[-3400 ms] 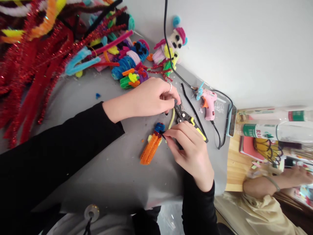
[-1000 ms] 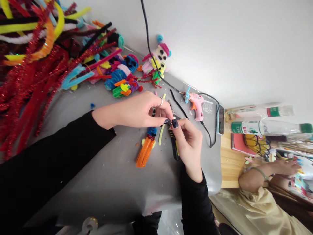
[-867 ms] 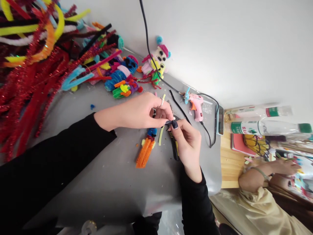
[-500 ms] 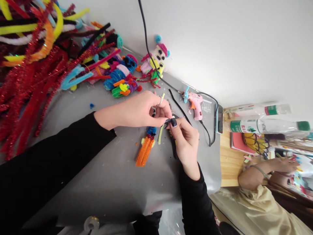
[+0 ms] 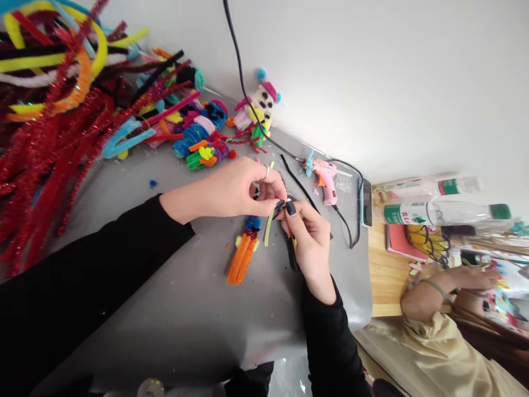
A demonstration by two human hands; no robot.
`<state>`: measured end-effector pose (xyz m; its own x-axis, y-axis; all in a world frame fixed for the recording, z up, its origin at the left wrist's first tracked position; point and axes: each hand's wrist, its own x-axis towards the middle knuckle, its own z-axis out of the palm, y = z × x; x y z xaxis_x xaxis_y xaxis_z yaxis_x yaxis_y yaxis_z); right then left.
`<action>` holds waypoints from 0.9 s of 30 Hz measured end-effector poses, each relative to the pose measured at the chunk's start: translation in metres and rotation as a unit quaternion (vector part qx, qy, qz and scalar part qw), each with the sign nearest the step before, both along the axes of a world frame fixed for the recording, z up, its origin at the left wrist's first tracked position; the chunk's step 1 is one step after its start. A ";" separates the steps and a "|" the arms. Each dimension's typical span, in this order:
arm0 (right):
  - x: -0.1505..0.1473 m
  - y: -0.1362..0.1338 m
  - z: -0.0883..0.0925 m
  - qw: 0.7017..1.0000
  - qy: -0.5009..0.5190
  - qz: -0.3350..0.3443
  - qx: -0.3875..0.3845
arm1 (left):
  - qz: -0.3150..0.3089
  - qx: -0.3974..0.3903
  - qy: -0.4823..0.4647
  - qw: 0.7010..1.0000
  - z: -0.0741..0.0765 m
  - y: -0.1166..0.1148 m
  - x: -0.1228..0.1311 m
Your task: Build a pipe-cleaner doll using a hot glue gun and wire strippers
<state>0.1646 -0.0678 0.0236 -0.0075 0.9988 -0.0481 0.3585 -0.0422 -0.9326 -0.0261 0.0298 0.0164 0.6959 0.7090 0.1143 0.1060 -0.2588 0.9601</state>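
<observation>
My left hand (image 5: pixel 248 187), with a ring on one finger, reaches in from the left, its thumb and finger pinched. Its fingertips meet those of my right hand (image 5: pixel 308 226), which is also pinched. Whatever is between the fingertips is too small to make out among the dark nails. Below my left hand lies a pipe-cleaner figure (image 5: pixel 243 256) with an orange body and a blue part; its upper end is partly hidden by the hand. A pale green strip (image 5: pixel 268 229) lies between the figure and my right hand. A tool with a black and yellow handle (image 5: pixel 291 253) is partly under my right hand.
A black pipe cleaner (image 5: pixel 300 179) and a pink glue gun (image 5: pixel 328 181) with a cord lie beyond my hands. Finished figures (image 5: pixel 202 132) and a pipe-cleaner heap (image 5: pixel 61 127) are at left. Bottles (image 5: pixel 446 214) and another person's arm (image 5: pixel 438 286) are at right.
The view has shifted slightly, so most things sit a little further left. Both hands keep their fingertips together in nearly the same pose.
</observation>
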 end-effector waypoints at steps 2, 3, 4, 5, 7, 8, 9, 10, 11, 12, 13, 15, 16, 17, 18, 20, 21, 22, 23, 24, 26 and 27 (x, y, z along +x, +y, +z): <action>-0.001 0.001 0.001 1.000 -0.001 -0.004 -0.002 | -0.006 -0.004 0.008 1.000 0.001 0.000 -0.001; -0.001 0.001 0.002 1.000 -0.004 -0.008 -0.002 | -0.008 -0.004 0.012 1.000 0.001 0.001 -0.001; -0.001 0.002 0.002 1.000 -0.006 -0.014 0.001 | -0.009 -0.004 0.015 1.000 0.001 0.001 -0.002; -0.001 0.002 0.002 1.000 -0.007 -0.019 0.006 | -0.007 -0.005 0.014 1.000 0.001 0.001 -0.002; 0.000 0.002 0.002 0.999 -0.014 -0.031 0.020 | 0.006 -0.010 0.008 1.000 0.001 0.003 -0.003; 0.000 0.002 0.001 0.999 -0.025 -0.038 0.030 | 0.021 -0.013 0.004 1.000 0.001 0.004 -0.004; 0.001 0.002 0.001 0.997 -0.040 -0.045 0.041 | 0.040 -0.013 -0.002 0.999 0.001 0.006 -0.005; 0.001 0.001 0.000 0.995 -0.059 -0.054 0.055 | 0.063 -0.010 -0.008 0.998 0.001 0.007 -0.006; 0.001 0.001 -0.001 0.992 -0.079 -0.063 0.073 | 0.089 -0.006 -0.013 0.996 0.001 0.009 -0.007; 0.001 0.002 -0.001 0.988 -0.101 -0.070 0.096 | 0.115 -0.002 -0.017 0.993 0.001 0.011 -0.009; 0.001 0.002 -0.001 0.982 -0.125 -0.071 0.122 | 0.139 0.000 -0.021 0.990 0.001 0.012 -0.010; 0.001 0.004 -0.001 0.965 -0.182 -0.053 0.181 | 0.171 -0.013 -0.029 0.985 0.001 0.015 -0.013; 0.000 0.006 -0.001 0.953 -0.213 -0.034 0.211 | 0.180 -0.024 -0.032 0.983 0.002 0.016 -0.014; 0.000 0.008 -0.001 0.940 -0.245 -0.013 0.236 | 0.186 -0.035 -0.038 0.981 0.002 0.016 -0.015; 0.000 0.010 0.000 0.927 -0.276 0.008 0.255 | 0.189 -0.047 -0.044 0.980 0.002 0.017 -0.015; 0.000 0.016 0.000 0.904 -0.327 0.044 0.271 | 0.190 -0.064 -0.057 0.978 0.002 0.017 -0.014; 0.000 0.018 0.001 0.897 -0.346 0.061 0.267 | 0.189 -0.068 -0.062 0.978 0.002 0.017 -0.013; -0.001 0.021 0.001 0.893 -0.361 0.076 0.259 | 0.188 -0.071 -0.065 0.977 0.002 0.016 -0.012; -0.001 0.023 0.001 0.890 -0.370 0.091 0.250 | 0.188 -0.072 -0.067 0.977 0.002 0.016 -0.012; -0.002 0.024 0.001 0.888 -0.377 0.105 0.242 | 0.190 -0.071 -0.067 0.977 0.002 0.016 -0.011; -0.003 0.026 0.000 0.882 -0.390 0.123 0.236 | 0.194 -0.069 -0.067 0.976 0.002 0.015 -0.011; -0.004 0.027 0.000 0.878 -0.397 0.127 0.237 | 0.195 -0.069 -0.068 0.976 0.001 0.016 -0.011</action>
